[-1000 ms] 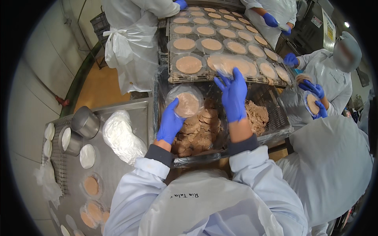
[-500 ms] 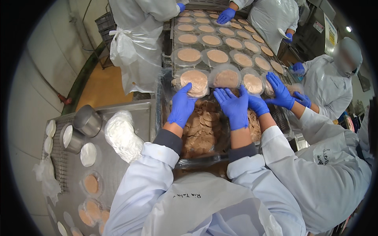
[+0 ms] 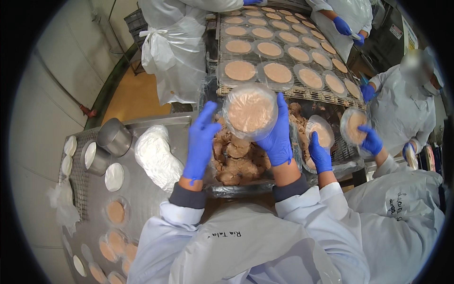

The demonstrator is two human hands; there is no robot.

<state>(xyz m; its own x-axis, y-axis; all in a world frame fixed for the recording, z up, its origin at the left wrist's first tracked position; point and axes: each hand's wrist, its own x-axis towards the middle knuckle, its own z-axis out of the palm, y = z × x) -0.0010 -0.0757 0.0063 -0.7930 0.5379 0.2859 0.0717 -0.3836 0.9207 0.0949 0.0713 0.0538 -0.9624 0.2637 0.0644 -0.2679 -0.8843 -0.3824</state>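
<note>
My right hand [image 3: 278, 137], in a blue glove, holds a flat round pinkish patty [image 3: 249, 112] with clear film over it. The fingers are mostly hidden behind the patty, which is raised and tilted toward me. Just left of it, my left hand [image 3: 200, 144] is open, fingers up and spread, with nothing in it. Below both hands lies a metal bin [image 3: 236, 190] holding lumps of pinkish-brown ground mixture [image 3: 236, 165]. Beyond the raised patty, a wire conveyor belt [image 3: 298, 91] carries rows of similar patties on clear round sheets.
On the left, a metal table [image 3: 161, 208] bears two metal cups [image 3: 114, 137], a white plastic-wrapped bundle [image 3: 157, 156], a white disc [image 3: 114, 177] and several patties [image 3: 116, 212]. A co-worker on my right holds two film-backed patties [image 3: 354, 127]. Other gloved people stand along the belt.
A patty from the belt's near end is now lifted in my right hand. My left hand has come away to the left and opened. The neighbour's hands now hold two patties.
</note>
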